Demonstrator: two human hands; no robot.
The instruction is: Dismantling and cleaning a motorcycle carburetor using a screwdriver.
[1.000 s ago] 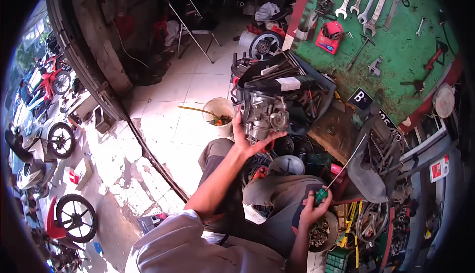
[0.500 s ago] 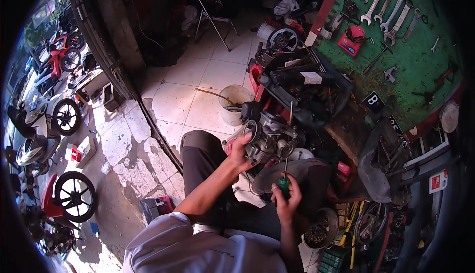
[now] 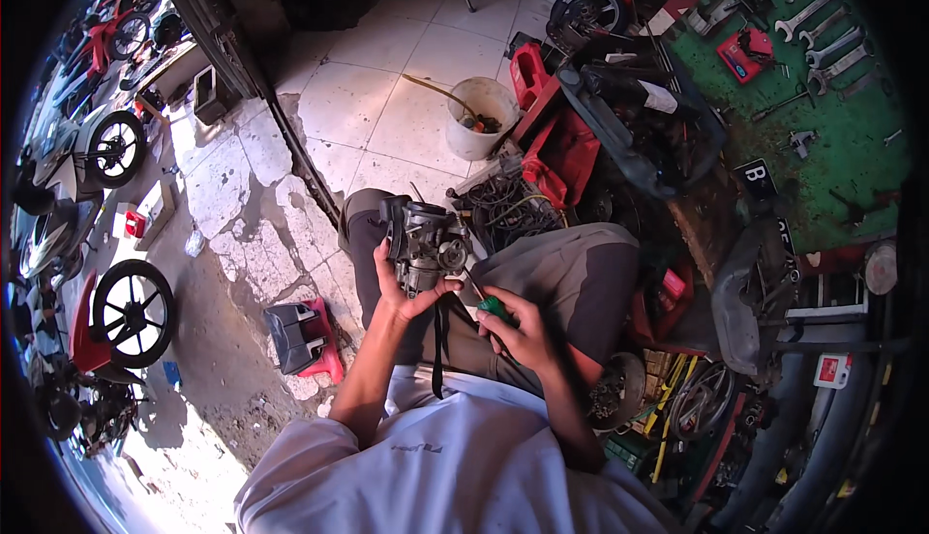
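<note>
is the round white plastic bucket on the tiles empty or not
Not empty: the bucket holds small dark and orange items, and a thin yellowish stick pokes over its rim.

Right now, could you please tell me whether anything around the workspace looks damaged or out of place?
Yes: the pale floor surface left of the dark floor track looks broken, with jagged patches missing, unlike the regular tiles across it. The metal part in the left hand shows no obvious damage at this size.
</note>
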